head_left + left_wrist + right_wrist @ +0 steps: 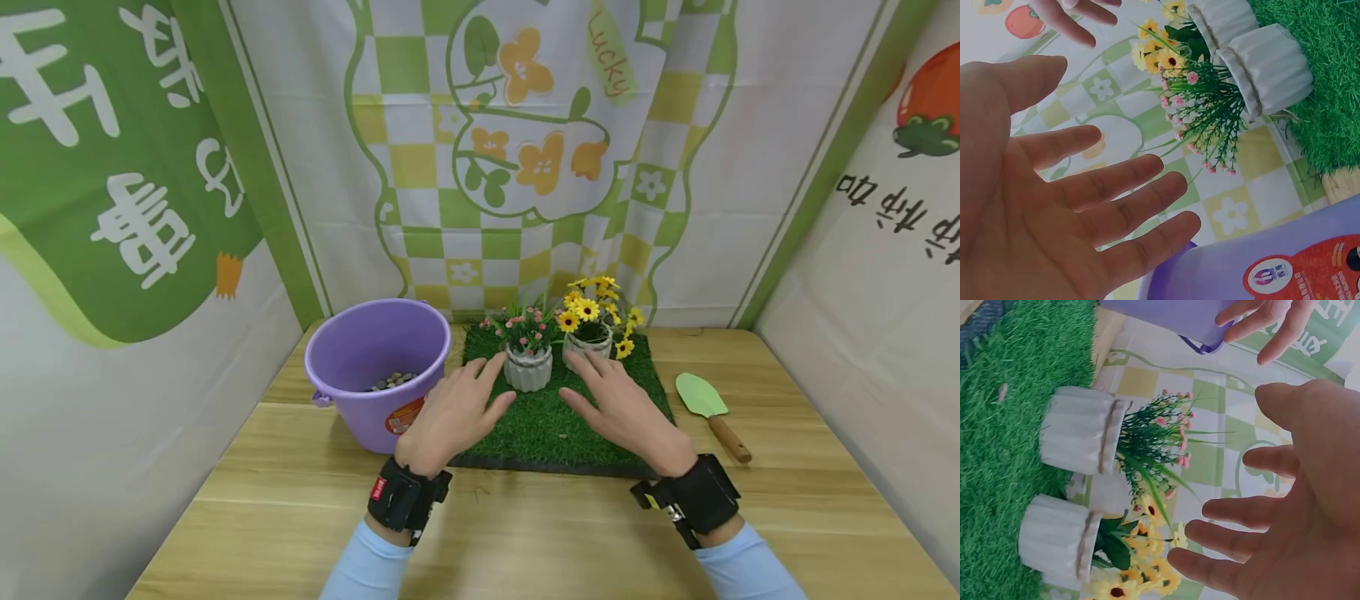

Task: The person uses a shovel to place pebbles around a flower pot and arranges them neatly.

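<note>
Both hands hover in front of two white flower pots on a green turf mat [570, 433]. My left hand [459, 412] is spread with straight fingers, between the purple bucket [352, 408] and the pot with pink flowers [528, 371]. My right hand [626, 408] is likewise spread, nearest the pot with yellow flowers [1057, 540], which it partly covers in the head view. The wrist views show bare palms with nothing in them, the fingers apart from the pots. Small pebbles [393, 381] lie inside the bucket.
A trowel [702, 396] with a pale green blade and wooden handle [729, 439] lies right of the mat on the wooden table [525, 533]. Printed cloth [420, 167] hangs behind the table, with more cloth walls at both sides.
</note>
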The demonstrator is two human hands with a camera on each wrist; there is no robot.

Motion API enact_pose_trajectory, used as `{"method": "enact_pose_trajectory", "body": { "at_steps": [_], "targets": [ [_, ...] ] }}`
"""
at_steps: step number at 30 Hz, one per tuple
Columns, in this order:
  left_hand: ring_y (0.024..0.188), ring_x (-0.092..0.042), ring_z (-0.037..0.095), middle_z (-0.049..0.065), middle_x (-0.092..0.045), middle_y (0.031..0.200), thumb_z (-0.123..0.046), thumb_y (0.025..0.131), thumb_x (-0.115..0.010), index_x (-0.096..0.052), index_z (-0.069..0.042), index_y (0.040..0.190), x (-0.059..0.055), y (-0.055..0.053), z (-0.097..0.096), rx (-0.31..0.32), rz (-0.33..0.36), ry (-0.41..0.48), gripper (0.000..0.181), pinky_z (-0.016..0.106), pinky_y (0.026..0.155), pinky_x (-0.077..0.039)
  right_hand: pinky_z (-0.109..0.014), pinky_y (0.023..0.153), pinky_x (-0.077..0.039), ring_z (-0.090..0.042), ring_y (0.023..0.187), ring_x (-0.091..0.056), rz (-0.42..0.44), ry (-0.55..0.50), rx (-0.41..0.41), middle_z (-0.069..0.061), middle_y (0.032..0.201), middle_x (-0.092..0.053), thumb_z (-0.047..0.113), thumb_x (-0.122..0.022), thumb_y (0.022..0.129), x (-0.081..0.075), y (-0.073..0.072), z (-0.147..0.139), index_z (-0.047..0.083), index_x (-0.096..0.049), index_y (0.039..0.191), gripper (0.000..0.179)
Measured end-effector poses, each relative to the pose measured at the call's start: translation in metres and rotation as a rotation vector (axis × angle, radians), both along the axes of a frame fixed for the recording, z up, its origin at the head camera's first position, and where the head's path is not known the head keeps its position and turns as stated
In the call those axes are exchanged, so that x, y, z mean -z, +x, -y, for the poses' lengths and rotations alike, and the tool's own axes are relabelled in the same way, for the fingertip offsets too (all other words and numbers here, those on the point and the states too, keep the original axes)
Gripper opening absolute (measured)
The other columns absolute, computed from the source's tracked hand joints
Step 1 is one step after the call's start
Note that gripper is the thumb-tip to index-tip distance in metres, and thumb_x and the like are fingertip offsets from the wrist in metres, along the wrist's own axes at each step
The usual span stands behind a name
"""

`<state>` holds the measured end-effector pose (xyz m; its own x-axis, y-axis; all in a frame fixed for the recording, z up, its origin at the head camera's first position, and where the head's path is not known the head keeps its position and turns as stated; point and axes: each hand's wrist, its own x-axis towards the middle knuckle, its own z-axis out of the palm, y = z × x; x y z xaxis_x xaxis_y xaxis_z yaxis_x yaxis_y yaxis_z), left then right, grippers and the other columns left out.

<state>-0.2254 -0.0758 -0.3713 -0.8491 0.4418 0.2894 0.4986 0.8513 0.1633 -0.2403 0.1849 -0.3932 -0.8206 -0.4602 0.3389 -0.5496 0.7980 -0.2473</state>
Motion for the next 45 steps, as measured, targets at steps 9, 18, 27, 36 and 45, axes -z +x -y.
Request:
{"method": "enact_pose_trajectory", "body": {
  "at_steps": [9, 18, 27, 36, 45],
  "targets": [
    [0.105, -0.059, 0.027, 0.014, -0.054, 0.13, -0.044, 0.1, -0.042, -0.037, -0.011, 0.148, -0.006, 0.002, 0.003, 0.026, -0.052, 0.029, 0.058, 0.039, 0.079, -0.052, -0.049, 0.105, -0.031, -0.037, 0.136, -0.026, 0.005, -0.008, -0.021, -0.017, 0.152, -0.027, 0.047, -0.04, 0.1, -0.007, -0.002, 0.011, 0.018, -0.027, 0.153, 0.062],
    [0.104, -0.06, 0.024, 0.013, -0.058, 0.125, -0.037, 0.1, -0.046, -0.042, -0.009, 0.145, -0.012, 0.005, 0.008, 0.049, -0.14, 0.079, 0.053, 0.037, 0.079, -0.053, -0.046, 0.104, -0.034, -0.035, 0.135, -0.028, -0.016, 0.005, -0.051, -0.017, 0.15, -0.029, 0.044, -0.041, 0.101, -0.013, -0.004, 0.023, 0.017, -0.028, 0.152, 0.06],
    [0.102, -0.061, 0.026, 0.014, -0.06, 0.123, -0.033, 0.099, -0.05, -0.046, -0.007, 0.142, -0.024, 0.006, 0.014, 0.052, -0.208, 0.101, 0.051, 0.037, 0.078, -0.053, -0.043, 0.107, -0.031, -0.031, 0.137, -0.026, -0.018, 0.014, -0.093, -0.015, 0.15, -0.03, 0.046, -0.036, 0.102, -0.02, -0.006, 0.034, 0.016, -0.024, 0.154, 0.061],
    [0.101, -0.06, 0.027, 0.013, -0.059, 0.122, -0.035, 0.099, -0.048, -0.044, -0.01, 0.144, -0.037, 0.008, 0.022, 0.009, -0.204, 0.115, 0.052, 0.04, 0.076, -0.053, -0.037, 0.101, -0.038, -0.025, 0.13, -0.039, -0.011, -0.009, -0.149, -0.012, 0.149, -0.034, 0.046, -0.037, 0.101, -0.027, -0.011, 0.047, 0.017, -0.027, 0.153, 0.06],
    [0.104, -0.059, 0.027, 0.013, -0.059, 0.122, -0.036, 0.1, -0.046, -0.047, -0.007, 0.141, -0.047, 0.01, 0.038, -0.012, -0.242, 0.127, 0.05, 0.041, 0.077, -0.053, -0.034, 0.094, -0.043, -0.023, 0.123, -0.046, -0.002, 0.001, -0.178, -0.012, 0.147, -0.036, 0.046, -0.036, 0.102, -0.037, -0.018, 0.055, 0.017, -0.025, 0.154, 0.061]
  ]
}}
